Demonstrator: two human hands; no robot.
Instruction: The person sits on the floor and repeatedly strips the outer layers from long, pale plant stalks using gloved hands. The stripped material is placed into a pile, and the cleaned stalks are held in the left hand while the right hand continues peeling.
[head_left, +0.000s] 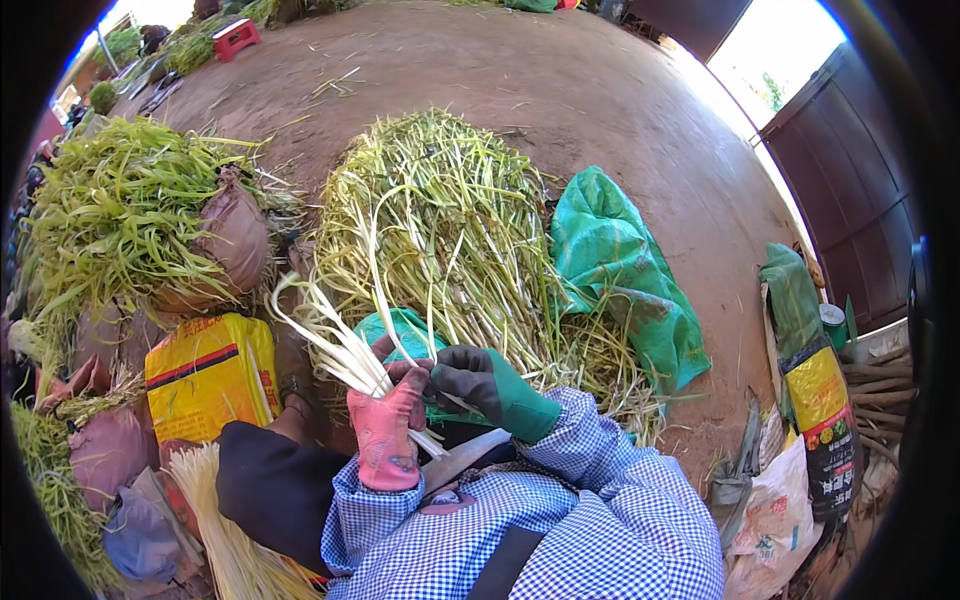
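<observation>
My left hand (386, 431), in a pink glove with bare fingertips, is closed around a bunch of slender white plant stalks (351, 352). Their curled pale tops fan out to the upper left, and the cut-looking ends show below the hand. Close against it, my right hand (499, 394) wears a green glove with a dark coated palm. Its thumb and fingers pinch a thin stalk (379, 289) whose leafy top arches upward; the fingers partly hide the grip. Directly beyond both hands lies a large heap of yellow-green leafy stalks (442, 225).
Green woven sacking (622, 262) lies right of the heap. To the left are a yellow printed bag (214, 375), a bundle of pale stalks (225, 510) and another leafy pile (127, 217). A red stool (235, 39) stands far off; sacks (780, 517) lie at right.
</observation>
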